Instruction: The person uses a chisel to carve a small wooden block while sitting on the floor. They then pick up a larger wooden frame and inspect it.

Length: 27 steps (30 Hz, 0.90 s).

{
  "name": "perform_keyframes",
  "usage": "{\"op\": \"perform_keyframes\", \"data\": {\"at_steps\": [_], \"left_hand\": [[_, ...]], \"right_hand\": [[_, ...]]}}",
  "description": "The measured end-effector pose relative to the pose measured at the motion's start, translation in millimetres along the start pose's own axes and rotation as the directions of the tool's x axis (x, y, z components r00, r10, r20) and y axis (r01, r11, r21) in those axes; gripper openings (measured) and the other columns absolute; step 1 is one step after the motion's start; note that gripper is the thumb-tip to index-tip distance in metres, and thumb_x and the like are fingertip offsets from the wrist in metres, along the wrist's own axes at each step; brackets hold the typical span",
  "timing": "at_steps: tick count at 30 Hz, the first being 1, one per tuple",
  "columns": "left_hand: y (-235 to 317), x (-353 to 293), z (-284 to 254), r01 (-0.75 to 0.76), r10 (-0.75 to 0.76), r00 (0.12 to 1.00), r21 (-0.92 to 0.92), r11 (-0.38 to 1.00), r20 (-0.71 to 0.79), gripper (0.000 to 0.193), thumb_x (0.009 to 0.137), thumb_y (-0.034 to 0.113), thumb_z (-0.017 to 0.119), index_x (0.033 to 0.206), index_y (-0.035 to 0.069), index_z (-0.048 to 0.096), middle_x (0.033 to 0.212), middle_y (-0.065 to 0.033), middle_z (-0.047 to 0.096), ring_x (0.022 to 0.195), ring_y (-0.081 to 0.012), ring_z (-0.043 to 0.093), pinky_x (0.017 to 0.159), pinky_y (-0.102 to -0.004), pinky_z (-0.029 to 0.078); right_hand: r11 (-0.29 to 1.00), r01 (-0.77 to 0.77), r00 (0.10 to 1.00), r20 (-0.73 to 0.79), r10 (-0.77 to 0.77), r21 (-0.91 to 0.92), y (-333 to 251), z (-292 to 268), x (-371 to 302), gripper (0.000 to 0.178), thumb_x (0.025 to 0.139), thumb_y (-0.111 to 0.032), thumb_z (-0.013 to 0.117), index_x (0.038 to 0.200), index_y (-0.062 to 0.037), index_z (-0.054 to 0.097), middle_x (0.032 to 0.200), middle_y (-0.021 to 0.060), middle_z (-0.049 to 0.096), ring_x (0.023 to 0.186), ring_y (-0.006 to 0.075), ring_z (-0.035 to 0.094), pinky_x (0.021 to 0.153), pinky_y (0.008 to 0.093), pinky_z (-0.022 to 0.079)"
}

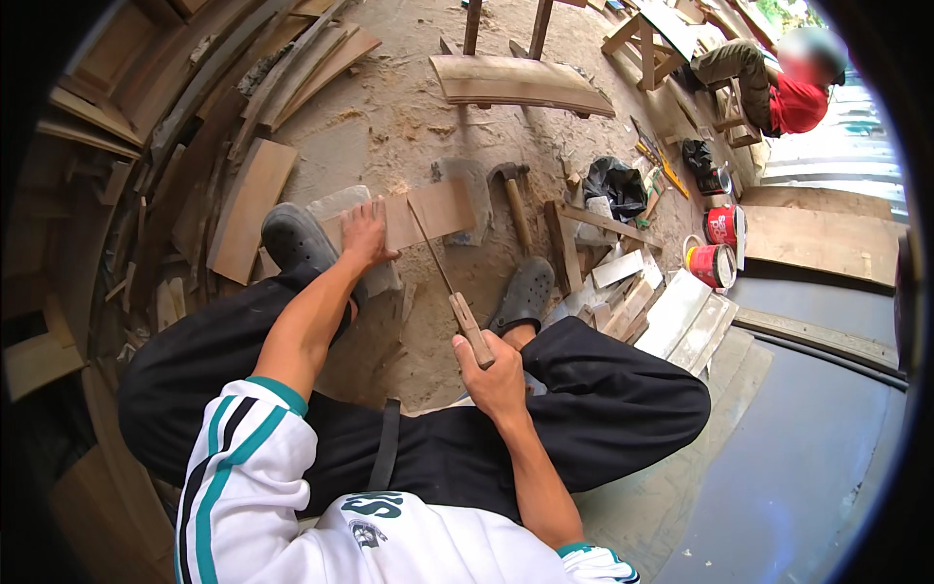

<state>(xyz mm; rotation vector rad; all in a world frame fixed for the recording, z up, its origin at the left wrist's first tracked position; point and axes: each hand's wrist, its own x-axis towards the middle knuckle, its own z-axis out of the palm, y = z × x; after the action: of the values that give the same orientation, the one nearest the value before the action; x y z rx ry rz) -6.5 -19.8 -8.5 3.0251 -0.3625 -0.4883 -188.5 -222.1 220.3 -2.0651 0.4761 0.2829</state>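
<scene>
My right hand [494, 378] is closed round the wooden handle of a handsaw [471, 327]. Its thin blade slants up and away to a flat brown board [443, 212], meeting the board near its middle. My left hand [365, 234] lies on the board to the left of the blade, fingers spread flat on the wood and thumb out. Under the board's left part shows a pale block [385, 277]; a grey slab [475, 175] lies beneath its right part. A hammer [515, 200] with a wooden handle rests on the ground to the right of the board.
Stacked planks [255, 209] line the left side. A wooden bench [520, 86] stands ahead. Right of my shoe lie wood offcuts [623, 297], a black plastic bag [615, 185] and red paint cans [711, 263]. A person in red [798, 102] sits at the far right.
</scene>
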Motion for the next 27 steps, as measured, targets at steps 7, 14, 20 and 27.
{"op": "perform_keyframes", "data": {"at_steps": [7,14,20,27], "left_hand": [[-3.0,5.5,-3.7,0.016,-0.017,0.998,0.01,1.0,0.053,0.129,0.055,0.056,0.088,0.152,0.004,0.021,0.134,-0.0158,0.044,0.124,-0.0346,0.042,0.103,-0.0581,0.032],[-1.9,11.8,-3.3,0.015,-0.017,0.998,0.024,1.0,0.067,0.13,0.054,0.053,0.089,0.153,0.003,0.02,0.132,-0.0165,0.045,0.122,-0.0351,0.045,0.102,-0.06,0.035],[-4.8,8.3,3.5,0.012,-0.011,0.998,-0.004,1.0,0.062,0.129,0.054,0.051,0.089,0.152,0.003,0.021,0.132,-0.0173,0.045,0.122,-0.0352,0.045,0.102,-0.0621,0.034],[2.9,14.6,-2.5,0.044,-0.045,0.996,0.003,0.999,0.072,0.131,0.053,0.053,0.089,0.153,0.003,0.02,0.132,-0.0162,0.044,0.121,-0.035,0.045,0.102,-0.0622,0.034]], "right_hand": [[0.996,-0.043,0.999,0.007,0.044,-0.073,-12.5,2.1,-13.1,0.031,0.088,-0.024,0.066,0.073,0.0015,0.055,0.061,0.0192,0.056,0.054,0.031,0.055,0.055,0.0397,0.043],[0.997,0.009,1.0,0.002,-0.008,-0.08,-1.6,30.5,29.8,0.028,0.086,-0.023,0.065,0.075,0.0018,0.057,0.063,0.0211,0.056,0.057,0.0349,0.056,0.058,0.042,0.044],[0.996,-0.013,1.0,-0.005,0.013,-0.089,-4.1,28.2,16.0,0.028,0.086,-0.022,0.063,0.074,0.0027,0.055,0.064,0.0221,0.056,0.057,0.037,0.055,0.058,0.0423,0.044],[1.0,-0.013,0.999,0.037,0.014,-0.018,3.1,40.2,46.1,0.032,0.086,-0.027,0.065,0.078,0.0028,0.058,0.072,0.0267,0.061,0.071,0.044,0.063,0.065,0.0464,0.048]]}}
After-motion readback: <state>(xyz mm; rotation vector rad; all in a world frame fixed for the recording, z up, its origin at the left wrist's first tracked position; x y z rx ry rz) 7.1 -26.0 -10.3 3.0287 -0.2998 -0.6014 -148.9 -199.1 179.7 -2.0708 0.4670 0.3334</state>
